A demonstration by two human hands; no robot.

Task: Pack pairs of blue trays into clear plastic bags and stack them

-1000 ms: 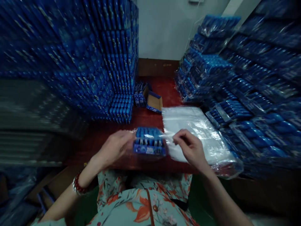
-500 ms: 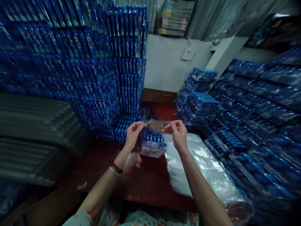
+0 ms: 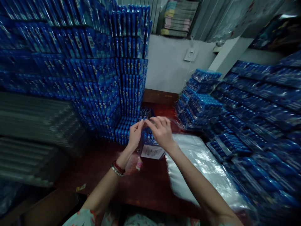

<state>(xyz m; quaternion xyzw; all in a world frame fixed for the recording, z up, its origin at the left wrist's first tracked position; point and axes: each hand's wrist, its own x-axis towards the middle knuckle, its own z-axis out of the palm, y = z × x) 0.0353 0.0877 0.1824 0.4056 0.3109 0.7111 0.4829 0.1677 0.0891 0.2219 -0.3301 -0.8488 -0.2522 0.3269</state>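
Observation:
A blue box (image 3: 152, 151) with a white panel stands on the dark red table, a row of blue capped items showing along its top. Clear plastic film, apparently a bag, surrounds the box. My left hand (image 3: 135, 134) pinches the plastic at the upper left. Against those fingertips, my right hand (image 3: 162, 131) has thumb and index on the same edge, its other fingers extended over the box. The right hand hides the box's upper right part. Below my left hand lies a small pink and white piece (image 3: 139, 164).
Tall stacks of blue packs (image 3: 94, 69) rise on the left. Wrapped blue bundles (image 3: 199, 100) stand behind and to the right. A pile of clear plastic bags (image 3: 195, 163) lies right of the box. Grey ridged trays (image 3: 35, 122) are stacked at far left.
My right hand has moved left across the box to meet the left hand at the plastic's edge. Before, the two hands held the plastic's opening apart. The left hand has barely moved.

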